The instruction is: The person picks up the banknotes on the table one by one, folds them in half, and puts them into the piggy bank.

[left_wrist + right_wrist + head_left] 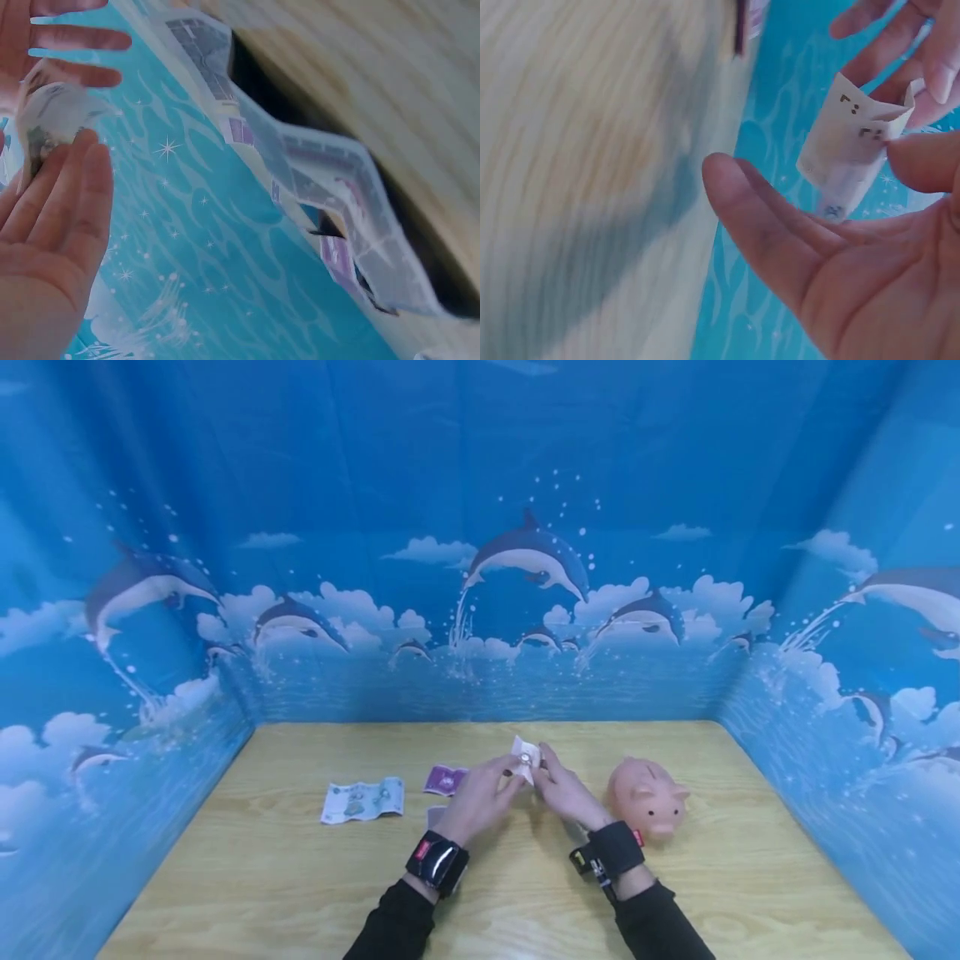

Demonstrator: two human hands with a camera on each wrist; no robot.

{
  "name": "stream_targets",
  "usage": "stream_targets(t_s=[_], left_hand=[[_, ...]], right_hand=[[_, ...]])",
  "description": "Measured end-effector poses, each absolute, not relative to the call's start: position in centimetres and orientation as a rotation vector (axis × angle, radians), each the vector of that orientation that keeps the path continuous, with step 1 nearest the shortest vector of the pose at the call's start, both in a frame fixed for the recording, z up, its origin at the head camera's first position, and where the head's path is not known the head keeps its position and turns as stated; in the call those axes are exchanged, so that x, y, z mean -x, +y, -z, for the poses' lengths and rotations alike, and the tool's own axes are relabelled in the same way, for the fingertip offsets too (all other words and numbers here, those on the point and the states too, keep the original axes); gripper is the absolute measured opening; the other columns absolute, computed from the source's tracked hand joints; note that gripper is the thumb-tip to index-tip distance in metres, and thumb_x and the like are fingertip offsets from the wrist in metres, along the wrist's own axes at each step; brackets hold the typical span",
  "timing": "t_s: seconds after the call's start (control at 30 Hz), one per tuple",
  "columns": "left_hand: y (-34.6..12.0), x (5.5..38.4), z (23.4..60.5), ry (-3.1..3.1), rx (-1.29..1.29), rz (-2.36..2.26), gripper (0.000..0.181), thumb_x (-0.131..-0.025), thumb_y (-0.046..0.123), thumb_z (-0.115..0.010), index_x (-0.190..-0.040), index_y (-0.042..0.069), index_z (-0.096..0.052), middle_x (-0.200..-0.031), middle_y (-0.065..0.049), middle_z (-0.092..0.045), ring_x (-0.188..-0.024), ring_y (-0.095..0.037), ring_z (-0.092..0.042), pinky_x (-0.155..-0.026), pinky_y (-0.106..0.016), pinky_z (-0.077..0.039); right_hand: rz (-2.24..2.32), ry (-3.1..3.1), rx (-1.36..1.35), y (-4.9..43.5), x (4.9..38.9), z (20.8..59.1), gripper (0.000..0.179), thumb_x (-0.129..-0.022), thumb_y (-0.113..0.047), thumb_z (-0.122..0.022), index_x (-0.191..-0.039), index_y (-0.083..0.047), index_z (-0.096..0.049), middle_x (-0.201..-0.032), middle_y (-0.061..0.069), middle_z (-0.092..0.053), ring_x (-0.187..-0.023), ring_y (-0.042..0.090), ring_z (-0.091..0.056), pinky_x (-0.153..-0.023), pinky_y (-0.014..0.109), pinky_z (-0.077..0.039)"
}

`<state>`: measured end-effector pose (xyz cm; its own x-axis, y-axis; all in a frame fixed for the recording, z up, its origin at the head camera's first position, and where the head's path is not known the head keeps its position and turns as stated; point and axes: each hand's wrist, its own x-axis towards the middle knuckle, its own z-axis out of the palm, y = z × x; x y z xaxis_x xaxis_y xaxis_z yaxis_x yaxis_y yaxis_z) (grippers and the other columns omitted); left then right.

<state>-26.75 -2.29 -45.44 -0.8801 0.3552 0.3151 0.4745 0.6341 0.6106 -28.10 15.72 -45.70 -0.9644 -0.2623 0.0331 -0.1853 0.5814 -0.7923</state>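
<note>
A small creased banknote (pixel 528 753) is held up between my two hands above the table. From the left, my left hand (pixel 478 799) pinches it; in the left wrist view the fingers lie along the banknote (pixel 64 112). My right hand (pixel 568 793) holds the other side, its thumb (pixel 930 161) at the edge of the banknote (pixel 838 150) in the right wrist view. The note is bent, with a fold along its upper end. Just right of the right hand stands a pink piggy bank (pixel 637 789), its slot visible on top.
Left of the hands, a greenish banknote (pixel 363 802) lies creased on the wooden table (pixel 300 877). A purple banknote (pixel 444 780) lies nearer. Another banknote (pixel 435 815) is partly covered by the left hand. Dolphin-printed blue curtain (pixel 360 460) encloses the table at the back and sides.
</note>
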Motion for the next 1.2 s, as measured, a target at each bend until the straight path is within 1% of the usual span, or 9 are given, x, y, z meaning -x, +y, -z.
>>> stream_targets(t_s=[0.07, 0.27, 0.43, 0.53, 0.7, 0.77, 0.9, 1.1, 1.2], left_hand=[[-2.3, 26.8, 45.5, -2.624, 0.654, 1.154, 0.032, -0.099, 0.029, -0.057, -0.128, 0.016, -0.061, -0.120, -0.003, -0.070, -0.105, -0.017, -0.067, -0.089, -0.033, -0.057], [-2.4, 27.1, 45.5, -2.461, 0.566, 1.376, 0.020, -0.097, 0.020, -0.061, -0.113, 0.012, -0.068, -0.109, -0.006, -0.073, -0.092, -0.015, -0.069, -0.074, -0.020, -0.057], [-2.3, 27.1, 45.6, -2.389, 0.477, 1.520, 0.015, -0.092, 0.014, -0.067, -0.106, 0.011, -0.070, -0.102, -0.006, -0.074, -0.083, -0.013, -0.069, -0.070, -0.018, -0.057], [-2.2, 27.1, 45.5, -2.356, 0.418, 1.639, 0.013, -0.089, 0.011, -0.069, -0.102, 0.011, -0.070, -0.096, -0.007, -0.074, -0.081, -0.018, -0.070, -0.068, -0.022, -0.058], [-2.0, 27.4, 45.6, -2.266, 0.353, 1.904, 0.014, -0.087, 0.004, -0.070, -0.101, 0.005, -0.069, -0.094, -0.015, -0.073, -0.084, -0.033, -0.072, -0.073, -0.041, -0.062], [-1.9, 27.5, 45.7, -2.239, 0.337, 1.979, 0.016, -0.087, 0.000, -0.069, -0.102, 0.001, -0.068, -0.095, -0.018, -0.072, -0.084, -0.033, -0.072, -0.076, -0.044, -0.061], [-1.8, 27.6, 45.7, -2.218, 0.303, 2.061, 0.018, -0.087, -0.004, -0.067, -0.105, -0.001, -0.067, -0.096, -0.021, -0.071, -0.083, -0.031, -0.072, -0.076, -0.042, -0.062], [-1.8, 27.5, 45.6, -2.200, 0.277, 2.102, 0.019, -0.088, -0.008, -0.063, -0.105, -0.003, -0.067, -0.093, -0.021, -0.070, -0.085, -0.042, -0.069, -0.079, -0.052, -0.059], [-1.9, 27.5, 45.7, -2.221, 0.294, 2.049, 0.019, -0.087, -0.006, -0.065, -0.105, -0.001, -0.067, -0.094, -0.019, -0.070, -0.086, -0.038, -0.069, -0.079, -0.049, -0.060]], right_hand=[[1.423, 2.671, 0.374, 15.7, 28.1, 45.6, 0.062, -0.106, -0.023, -0.040, -0.157, -0.003, -0.010, -0.150, 0.029, -0.039, -0.125, 0.039, -0.053, -0.105, 0.053, -0.045], [1.662, 2.479, 0.376, 16.0, 28.2, 45.2, 0.057, -0.106, -0.022, -0.041, -0.156, -0.009, -0.017, -0.153, 0.030, -0.030, -0.116, 0.042, -0.057, -0.094, 0.052, -0.054], [1.788, 2.402, 0.367, 15.8, 28.1, 44.8, 0.051, -0.105, -0.018, -0.044, -0.152, -0.009, -0.026, -0.153, 0.027, -0.031, -0.116, 0.041, -0.058, -0.092, 0.048, -0.055], [1.878, 2.346, 0.371, 15.8, 28.3, 44.7, 0.050, -0.105, -0.014, -0.044, -0.151, -0.006, -0.027, -0.152, 0.027, -0.032, -0.124, 0.044, -0.053, -0.093, 0.047, -0.056], [1.967, 2.267, 0.396, 15.9, 28.5, 44.7, 0.050, -0.105, -0.008, -0.041, -0.152, -0.001, -0.025, -0.147, 0.029, -0.036, -0.121, 0.042, -0.055, -0.096, 0.052, -0.053], [1.983, 2.256, 0.395, 15.9, 28.6, 44.6, 0.049, -0.105, -0.008, -0.041, -0.152, -0.002, -0.026, -0.147, 0.028, -0.037, -0.120, 0.039, -0.056, -0.097, 0.053, -0.052], [1.996, 2.252, 0.392, 15.9, 28.6, 44.6, 0.047, -0.105, -0.008, -0.040, -0.150, -0.001, -0.029, -0.147, 0.027, -0.035, -0.120, 0.037, -0.056, -0.098, 0.055, -0.051], [2.007, 2.325, 0.360, 16.0, 28.5, 44.7, 0.040, -0.102, -0.006, -0.048, -0.140, 0.002, -0.042, -0.139, 0.024, -0.043, -0.099, 0.024, -0.065, -0.086, 0.052, -0.058], [2.035, 2.375, 0.328, 16.1, 28.5, 44.5, 0.037, -0.099, -0.005, -0.055, -0.134, 0.004, -0.050, -0.130, 0.024, -0.050, -0.090, 0.018, -0.067, -0.081, 0.050, -0.059]])
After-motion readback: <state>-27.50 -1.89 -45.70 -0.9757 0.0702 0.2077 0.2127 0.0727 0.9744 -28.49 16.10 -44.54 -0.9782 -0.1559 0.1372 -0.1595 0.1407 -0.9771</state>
